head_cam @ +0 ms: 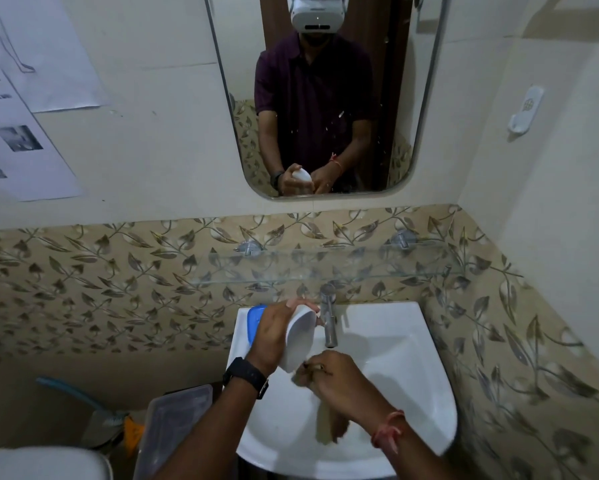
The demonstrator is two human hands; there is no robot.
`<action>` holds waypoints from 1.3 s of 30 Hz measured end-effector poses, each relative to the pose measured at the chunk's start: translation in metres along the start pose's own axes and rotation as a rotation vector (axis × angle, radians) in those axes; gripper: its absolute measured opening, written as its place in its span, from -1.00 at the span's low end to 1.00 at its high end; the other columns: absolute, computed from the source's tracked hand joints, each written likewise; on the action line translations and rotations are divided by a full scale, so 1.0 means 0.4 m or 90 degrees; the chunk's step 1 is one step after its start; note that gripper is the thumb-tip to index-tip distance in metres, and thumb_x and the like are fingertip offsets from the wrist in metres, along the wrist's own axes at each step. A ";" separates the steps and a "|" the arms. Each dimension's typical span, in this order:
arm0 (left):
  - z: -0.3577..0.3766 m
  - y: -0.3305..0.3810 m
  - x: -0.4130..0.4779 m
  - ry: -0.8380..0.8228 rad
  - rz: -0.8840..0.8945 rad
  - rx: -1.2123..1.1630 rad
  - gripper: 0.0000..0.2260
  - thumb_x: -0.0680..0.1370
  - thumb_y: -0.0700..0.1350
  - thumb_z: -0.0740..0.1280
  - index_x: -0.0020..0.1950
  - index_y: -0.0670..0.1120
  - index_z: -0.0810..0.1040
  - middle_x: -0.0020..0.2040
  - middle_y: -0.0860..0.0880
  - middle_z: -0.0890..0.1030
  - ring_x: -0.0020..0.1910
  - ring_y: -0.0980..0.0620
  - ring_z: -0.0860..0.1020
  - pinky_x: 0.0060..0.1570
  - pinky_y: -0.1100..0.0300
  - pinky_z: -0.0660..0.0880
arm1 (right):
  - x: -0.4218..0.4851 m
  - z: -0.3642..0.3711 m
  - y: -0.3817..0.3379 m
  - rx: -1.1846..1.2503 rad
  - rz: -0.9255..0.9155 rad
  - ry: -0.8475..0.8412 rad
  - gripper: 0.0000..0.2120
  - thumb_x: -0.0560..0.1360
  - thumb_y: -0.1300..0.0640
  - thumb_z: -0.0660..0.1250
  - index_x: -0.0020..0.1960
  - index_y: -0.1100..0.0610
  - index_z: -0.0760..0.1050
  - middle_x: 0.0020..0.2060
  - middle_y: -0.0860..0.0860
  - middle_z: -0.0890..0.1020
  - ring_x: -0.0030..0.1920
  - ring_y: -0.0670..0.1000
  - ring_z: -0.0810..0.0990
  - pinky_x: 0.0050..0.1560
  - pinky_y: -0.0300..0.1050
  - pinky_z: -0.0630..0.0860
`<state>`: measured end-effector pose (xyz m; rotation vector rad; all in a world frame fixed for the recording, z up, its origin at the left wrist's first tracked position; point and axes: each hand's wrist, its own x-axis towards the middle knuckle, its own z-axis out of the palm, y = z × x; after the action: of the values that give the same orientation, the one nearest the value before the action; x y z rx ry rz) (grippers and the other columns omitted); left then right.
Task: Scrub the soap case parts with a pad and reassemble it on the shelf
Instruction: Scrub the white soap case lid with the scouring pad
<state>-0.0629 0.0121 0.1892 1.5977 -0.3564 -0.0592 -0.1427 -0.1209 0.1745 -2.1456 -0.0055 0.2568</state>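
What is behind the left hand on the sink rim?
A blue case part lies on the sink rim behind the left hand, which hides most of it.

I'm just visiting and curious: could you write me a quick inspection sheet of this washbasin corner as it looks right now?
Surface: white sink, bowl bare apart from the hands; tap at the back.
Job's things: white case part held tilted over the bowl; blue part lying on the sink's left rim; pad not clearly seen, blurred at the right hand.
Shelf: glass shelf above the tap, nothing on it.
Clutter: clear tub beside the sink, on the left.
Grips: left hand closed on the white case part; right hand closed at its lower edge, blurred.
Cables: nothing seen.
Surroundings: mirror, leaf-patterned tiles, papers on the wall.
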 end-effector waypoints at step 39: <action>0.025 -0.029 -0.057 0.136 -0.297 -0.360 -0.37 0.60 0.29 0.12 -0.06 -0.19 0.76 -0.16 -0.20 0.73 -0.18 -0.13 0.70 -0.06 0.02 0.62 | -0.053 -0.014 -0.085 0.119 -0.054 -0.020 -0.75 0.54 0.21 0.22 -0.20 -0.09 0.52 -0.16 -0.08 0.54 -0.06 -0.02 0.58 0.04 -0.03 0.56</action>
<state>-0.0848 0.0087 0.1731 1.0817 0.1973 -0.3162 -0.1593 -0.1087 0.2093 -1.9506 -0.0870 0.2320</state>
